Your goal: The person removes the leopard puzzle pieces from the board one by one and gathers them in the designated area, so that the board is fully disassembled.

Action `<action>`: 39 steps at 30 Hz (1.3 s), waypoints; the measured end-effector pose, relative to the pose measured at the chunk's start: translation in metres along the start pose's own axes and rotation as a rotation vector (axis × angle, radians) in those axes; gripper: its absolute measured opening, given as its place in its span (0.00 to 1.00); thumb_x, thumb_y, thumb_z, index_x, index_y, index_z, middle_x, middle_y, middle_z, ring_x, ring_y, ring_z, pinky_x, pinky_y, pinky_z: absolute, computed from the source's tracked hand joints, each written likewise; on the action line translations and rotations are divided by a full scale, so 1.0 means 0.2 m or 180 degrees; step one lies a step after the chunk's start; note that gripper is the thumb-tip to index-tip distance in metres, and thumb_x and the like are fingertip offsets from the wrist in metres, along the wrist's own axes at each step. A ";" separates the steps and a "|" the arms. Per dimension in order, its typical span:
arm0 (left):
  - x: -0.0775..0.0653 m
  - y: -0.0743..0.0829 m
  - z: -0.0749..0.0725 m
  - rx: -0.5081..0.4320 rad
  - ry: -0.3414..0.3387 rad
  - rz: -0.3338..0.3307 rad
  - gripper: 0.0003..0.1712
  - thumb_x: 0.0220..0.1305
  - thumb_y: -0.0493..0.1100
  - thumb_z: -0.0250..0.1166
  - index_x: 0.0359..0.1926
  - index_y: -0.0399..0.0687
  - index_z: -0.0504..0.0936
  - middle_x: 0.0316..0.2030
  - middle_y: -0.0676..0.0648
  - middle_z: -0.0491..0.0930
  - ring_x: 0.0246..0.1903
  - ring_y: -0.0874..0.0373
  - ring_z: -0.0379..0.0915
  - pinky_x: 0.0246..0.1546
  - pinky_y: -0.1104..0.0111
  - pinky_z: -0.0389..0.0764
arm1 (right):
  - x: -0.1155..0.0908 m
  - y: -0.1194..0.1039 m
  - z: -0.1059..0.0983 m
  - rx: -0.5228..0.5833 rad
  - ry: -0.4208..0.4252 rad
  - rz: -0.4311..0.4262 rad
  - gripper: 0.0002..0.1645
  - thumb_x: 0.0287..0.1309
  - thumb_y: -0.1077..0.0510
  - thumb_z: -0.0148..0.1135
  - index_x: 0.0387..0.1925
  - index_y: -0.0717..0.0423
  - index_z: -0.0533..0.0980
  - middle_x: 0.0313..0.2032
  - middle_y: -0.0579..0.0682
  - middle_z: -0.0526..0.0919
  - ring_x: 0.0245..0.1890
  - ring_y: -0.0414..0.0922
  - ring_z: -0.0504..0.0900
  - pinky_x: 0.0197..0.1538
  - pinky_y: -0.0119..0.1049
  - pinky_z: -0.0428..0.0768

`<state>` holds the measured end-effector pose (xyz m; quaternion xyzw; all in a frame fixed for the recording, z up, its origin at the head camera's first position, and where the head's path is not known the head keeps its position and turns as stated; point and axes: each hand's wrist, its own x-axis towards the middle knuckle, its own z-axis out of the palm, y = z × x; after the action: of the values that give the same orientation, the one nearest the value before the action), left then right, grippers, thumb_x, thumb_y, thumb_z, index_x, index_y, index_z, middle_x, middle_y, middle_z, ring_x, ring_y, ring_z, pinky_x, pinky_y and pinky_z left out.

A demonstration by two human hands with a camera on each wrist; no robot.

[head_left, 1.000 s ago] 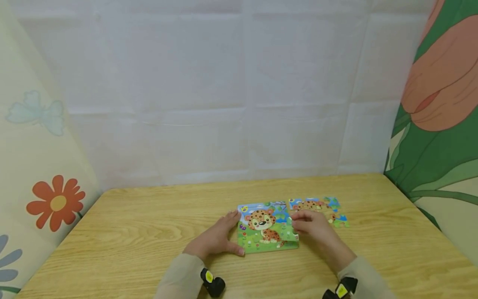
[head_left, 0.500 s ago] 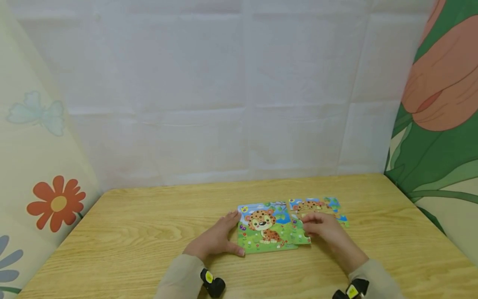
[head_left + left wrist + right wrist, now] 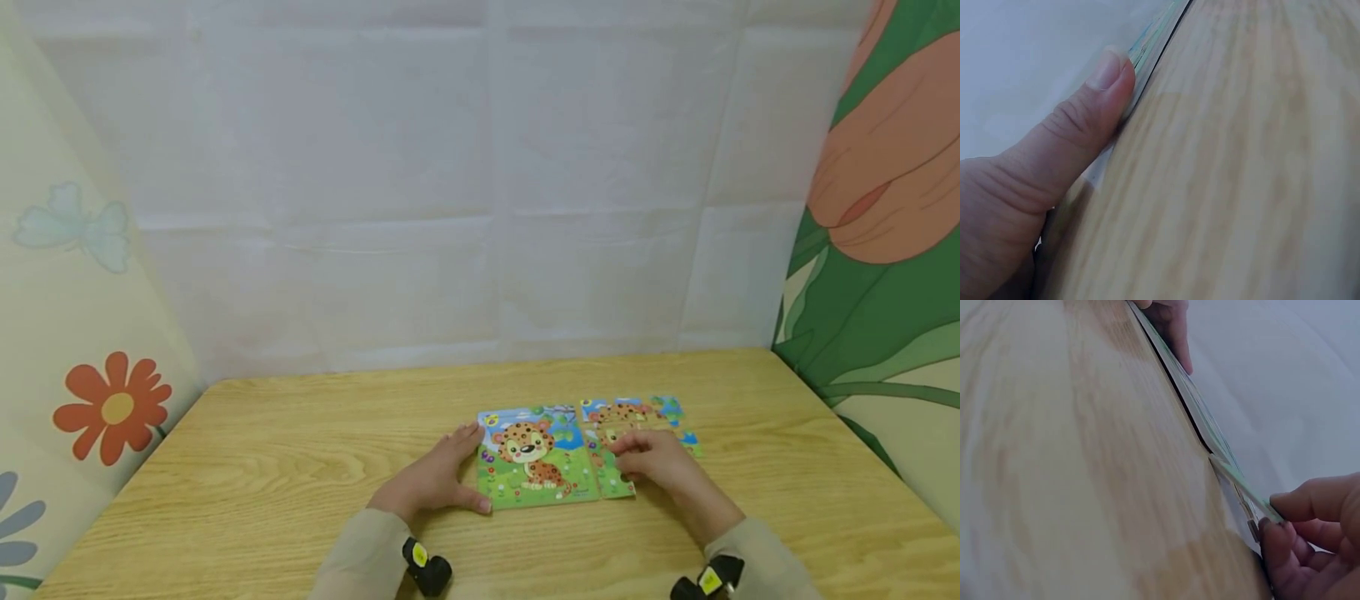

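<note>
A square picture board (image 3: 521, 492) with a cartoon leopard on grass lies flat on the table. My left hand (image 3: 433, 479) rests along its left edge, fingers extended at the upper left and thumb at the lower left corner. In the left wrist view the thumb (image 3: 1082, 122) lies against the board's edge. Just right of the board, my right hand (image 3: 663, 465) pinches a green jigsaw piece (image 3: 618, 485) between thumb and fingers. From the right wrist, this piece (image 3: 1241, 484) looks tilted, its far end low by the board's corner and its near end raised in the fingertips.
Several joined jigsaw pieces (image 3: 633, 412) with leopard and blue sky lie behind the right hand, which partly covers them. The wooden table (image 3: 300, 467) meets a white cloth (image 3: 450, 250) at the back. Patterned panels stand at both sides.
The jigsaw piece has moved right off the board's lower right corner and slightly toward me, below the joined pieces. My right hand has moved right with it; the left hand has stayed put.
</note>
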<state>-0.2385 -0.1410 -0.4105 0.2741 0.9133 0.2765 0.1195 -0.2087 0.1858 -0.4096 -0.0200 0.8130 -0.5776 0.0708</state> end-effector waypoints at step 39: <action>-0.02 0.03 -0.01 -0.0102 -0.0020 -0.0107 0.65 0.39 0.58 0.74 0.70 0.37 0.49 0.72 0.39 0.44 0.70 0.39 0.35 0.68 0.45 0.43 | 0.00 -0.11 0.06 -0.1278 0.0785 -0.0357 0.08 0.49 0.62 0.64 0.33 0.61 0.79 0.27 0.48 0.79 0.29 0.42 0.76 0.33 0.34 0.76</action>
<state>-0.2341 -0.1397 -0.4064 0.2576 0.9128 0.2882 0.1315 -0.2077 0.1670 -0.3933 -0.0081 0.9116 -0.4055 -0.0666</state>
